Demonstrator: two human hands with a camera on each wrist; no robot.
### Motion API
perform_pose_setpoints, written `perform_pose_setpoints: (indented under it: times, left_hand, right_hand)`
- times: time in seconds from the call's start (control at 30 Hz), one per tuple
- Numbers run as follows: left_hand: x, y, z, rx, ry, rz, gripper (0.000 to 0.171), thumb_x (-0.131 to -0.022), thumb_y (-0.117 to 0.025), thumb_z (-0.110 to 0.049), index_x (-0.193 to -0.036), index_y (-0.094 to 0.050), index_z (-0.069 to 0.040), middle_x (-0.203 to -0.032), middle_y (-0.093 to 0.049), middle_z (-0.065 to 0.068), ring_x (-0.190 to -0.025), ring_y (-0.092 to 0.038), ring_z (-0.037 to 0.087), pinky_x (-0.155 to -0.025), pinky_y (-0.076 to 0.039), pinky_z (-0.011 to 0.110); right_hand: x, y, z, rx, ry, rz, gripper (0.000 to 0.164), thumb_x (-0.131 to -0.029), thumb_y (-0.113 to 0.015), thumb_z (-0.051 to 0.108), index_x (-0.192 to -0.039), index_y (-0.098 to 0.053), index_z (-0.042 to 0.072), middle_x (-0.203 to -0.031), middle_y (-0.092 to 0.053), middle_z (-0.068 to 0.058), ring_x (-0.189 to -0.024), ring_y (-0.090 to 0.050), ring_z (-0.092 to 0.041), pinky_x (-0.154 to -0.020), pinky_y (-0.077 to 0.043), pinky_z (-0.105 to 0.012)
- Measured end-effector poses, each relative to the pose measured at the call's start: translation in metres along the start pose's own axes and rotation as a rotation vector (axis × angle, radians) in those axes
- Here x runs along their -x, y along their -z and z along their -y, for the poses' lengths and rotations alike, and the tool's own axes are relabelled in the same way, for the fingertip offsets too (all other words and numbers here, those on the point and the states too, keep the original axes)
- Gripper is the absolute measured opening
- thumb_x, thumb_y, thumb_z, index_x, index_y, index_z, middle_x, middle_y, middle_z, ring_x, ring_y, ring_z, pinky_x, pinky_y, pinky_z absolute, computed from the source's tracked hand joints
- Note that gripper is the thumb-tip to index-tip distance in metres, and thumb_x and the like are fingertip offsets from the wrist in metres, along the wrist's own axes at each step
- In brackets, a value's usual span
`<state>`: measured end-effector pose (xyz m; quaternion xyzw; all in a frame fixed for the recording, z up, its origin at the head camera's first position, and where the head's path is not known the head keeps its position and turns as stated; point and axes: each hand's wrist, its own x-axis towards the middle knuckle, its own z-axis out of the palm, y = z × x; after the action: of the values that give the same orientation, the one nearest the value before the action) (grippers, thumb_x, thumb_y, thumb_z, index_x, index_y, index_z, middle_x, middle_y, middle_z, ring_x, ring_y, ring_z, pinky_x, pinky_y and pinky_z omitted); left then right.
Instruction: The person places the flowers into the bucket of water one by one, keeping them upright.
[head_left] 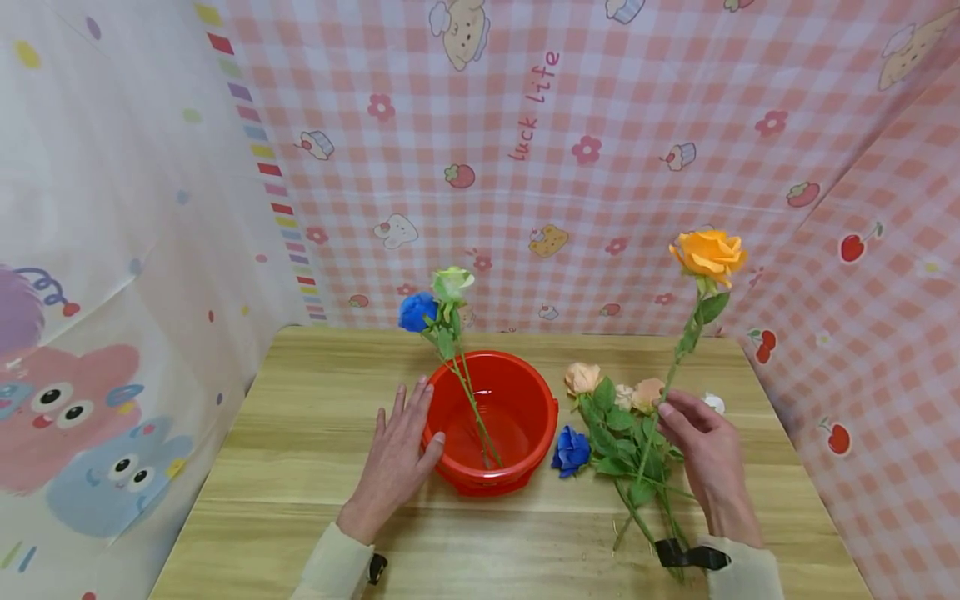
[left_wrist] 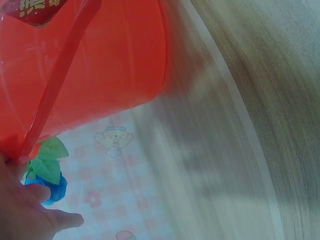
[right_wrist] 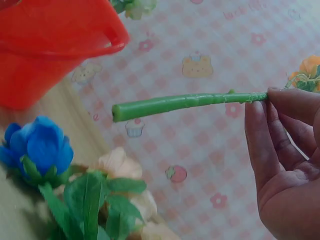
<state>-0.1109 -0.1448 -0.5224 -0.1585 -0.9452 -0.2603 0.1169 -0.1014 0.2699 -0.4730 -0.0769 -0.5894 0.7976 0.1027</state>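
In the head view my right hand (head_left: 705, 454) pinches the stem of an orange artificial rose (head_left: 711, 255), its bloom raised high. The right wrist view shows the cut end of that green stem (right_wrist: 185, 102) sticking out past the fingertips. My left hand (head_left: 397, 458) rests on the left rim of a red bucket (head_left: 551, 425), fingers fairly straight. Inside the bucket lean a blue rose (head_left: 417, 312) and a pale green rose (head_left: 453, 284), blooms above the far left rim. A second blue rose (head_left: 572, 451) lies just right of the bucket.
Beside the right hand, peach roses (head_left: 582, 378) and leafy stems (head_left: 618, 433) lie piled on the wooden table (head_left: 300, 467). A white bloom (head_left: 714, 403) shows behind that hand. Checked cloth (head_left: 570, 200) hangs behind the table and at the right.
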Motion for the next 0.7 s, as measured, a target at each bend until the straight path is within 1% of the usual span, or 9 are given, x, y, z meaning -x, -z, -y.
perform_pose_setpoints:
  times: [0.2,0.33,0.43,0.57,0.7]
  left_hand:
    - [0.000,0.000,0.000,0.004,0.007,0.005,0.071,-0.103,-0.052,-0.038,-0.163,-0.031,-0.007,-0.172,-0.021,0.004,-0.156,-0.020,0.041,-0.116,-0.020,0.075]
    - [0.000,0.000,0.000,-0.005,0.011,0.011,0.071,-0.103,-0.052,-0.038,-0.164,-0.030,-0.008,-0.172,-0.021,0.004,-0.156,-0.018,0.040,-0.116,-0.020,0.075]
    - [0.000,0.000,0.000,-0.006,0.013,0.015,0.071,-0.104,-0.050,-0.039,-0.164,-0.029,-0.008,-0.172,-0.021,0.004,-0.156,-0.018,0.040,-0.116,-0.020,0.075]
    - [0.000,0.001,-0.001,0.009,0.019,0.018,0.071,-0.103,-0.052,-0.036,-0.164,-0.029,-0.008,-0.172,-0.021,0.004,-0.156,-0.018,0.040,-0.117,-0.019,0.074]
    - [0.000,0.001,-0.002,0.007,0.018,0.012,0.071,-0.103,-0.055,-0.034,-0.164,-0.029,-0.008,-0.172,-0.022,0.005,-0.156,-0.020,0.041,-0.116,-0.020,0.074]
  right_hand:
    - [-0.001,-0.015,0.004,0.016,0.008,-0.014,0.020,-0.095,-0.071,-0.001,-0.112,-0.077,0.009,-0.099,-0.076,0.002,-0.090,-0.073,-0.010,-0.079,-0.060,-0.023]
    - [-0.002,-0.024,0.006,0.027,0.032,-0.008,0.021,-0.096,-0.070,-0.001,-0.117,-0.073,-0.001,-0.099,-0.075,0.001,-0.090,-0.072,-0.011,-0.080,-0.060,-0.024]
    - [-0.001,-0.031,0.008,0.032,0.048,-0.003,0.022,-0.096,-0.070,0.000,-0.118,-0.071,-0.005,-0.096,-0.075,0.000,-0.087,-0.072,-0.011,-0.079,-0.061,-0.025]
    - [0.000,-0.040,0.011,0.026,0.059,0.001,0.019,-0.096,-0.070,0.000,-0.114,-0.073,0.000,-0.094,-0.074,-0.001,-0.085,-0.072,-0.012,-0.078,-0.061,-0.025]
    - [0.000,-0.049,0.012,0.027,0.083,0.015,0.018,-0.096,-0.069,-0.002,-0.114,-0.073,-0.001,-0.095,-0.074,0.000,-0.086,-0.072,-0.012,-0.078,-0.061,-0.025]
